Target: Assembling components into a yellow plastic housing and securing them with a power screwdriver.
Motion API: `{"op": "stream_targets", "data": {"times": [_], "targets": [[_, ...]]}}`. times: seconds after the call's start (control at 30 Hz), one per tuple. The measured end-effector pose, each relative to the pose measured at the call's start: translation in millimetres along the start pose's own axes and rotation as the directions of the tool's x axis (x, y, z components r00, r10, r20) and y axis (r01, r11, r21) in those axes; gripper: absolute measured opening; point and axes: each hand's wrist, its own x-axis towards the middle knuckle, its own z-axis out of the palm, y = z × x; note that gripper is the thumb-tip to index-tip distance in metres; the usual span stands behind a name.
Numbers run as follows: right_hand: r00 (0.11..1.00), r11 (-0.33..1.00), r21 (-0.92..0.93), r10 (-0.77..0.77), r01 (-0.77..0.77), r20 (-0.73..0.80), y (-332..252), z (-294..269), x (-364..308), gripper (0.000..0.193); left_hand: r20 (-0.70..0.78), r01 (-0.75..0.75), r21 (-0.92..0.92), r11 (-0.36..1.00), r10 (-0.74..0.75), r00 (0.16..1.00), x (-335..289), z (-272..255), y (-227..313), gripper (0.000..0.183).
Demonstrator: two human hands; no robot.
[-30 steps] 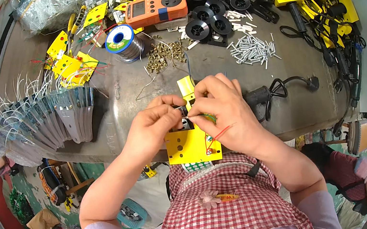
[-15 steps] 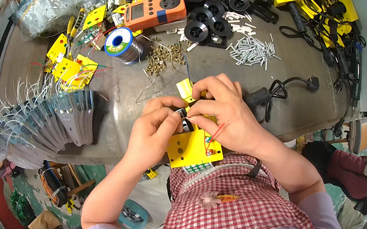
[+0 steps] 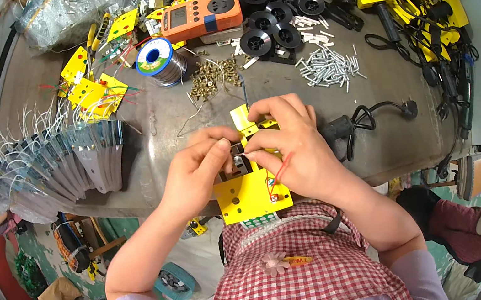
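A yellow metal bracket, punched with holes, sits at the table's near edge in front of me. Near its right side a small red part carries a thin red wire, which loops up by my right hand. Over the bracket's dark middle, my left hand is closed, its thumb and fingers pressed together at the left side. My right hand pinches thumb to forefinger just beside it, its other fingers curled over the yellow upper part. Whatever small piece lies between the fingertips is mostly hidden.
Silver screws, brass screws and black spools lie beyond my hands. A solder reel and an orange multimeter stand farther back. Fanned grey pieces with white wires are left; a black plug cable is right.
Both hands stay over the bracket. The left fingers have shifted slightly up and left, and the bracket's near plate has tilted a little. The red wire has shifted by the right hand.
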Motion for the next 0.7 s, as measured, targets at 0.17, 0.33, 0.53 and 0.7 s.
{"op": "stream_targets", "data": {"times": [0.17, 0.33, 0.53, 0.7], "targets": [[0.999, 0.998, 0.049, 0.043, -0.043, 0.016, 1, -2, 1, 0.008, 0.25, -0.59, 0.795, 0.14, 0.811, 0.529, 8, -3, 3, 0.014], [1.0, 1.0, -0.009, 0.022, -0.022, 0.0, -5, -1, 0, 0.01, 0.06, -0.312, 0.451, 0.836, 0.32, 0.945, 7, 8, 4, 0.006], [0.996, 0.999, -0.031, 0.023, -0.025, -0.083, 3, 3, -6, 0.011, -0.083, -0.299, 0.517, 0.803, 0.394, 0.915, 42, 0, 14, 0.01], [0.995, 0.998, -0.011, 0.054, -0.055, -0.083, 10, -1, -11, 0.01, 0.068, -0.44, 0.77, 0.461, 0.627, 0.776, 106, 10, 33, 0.013]]}}
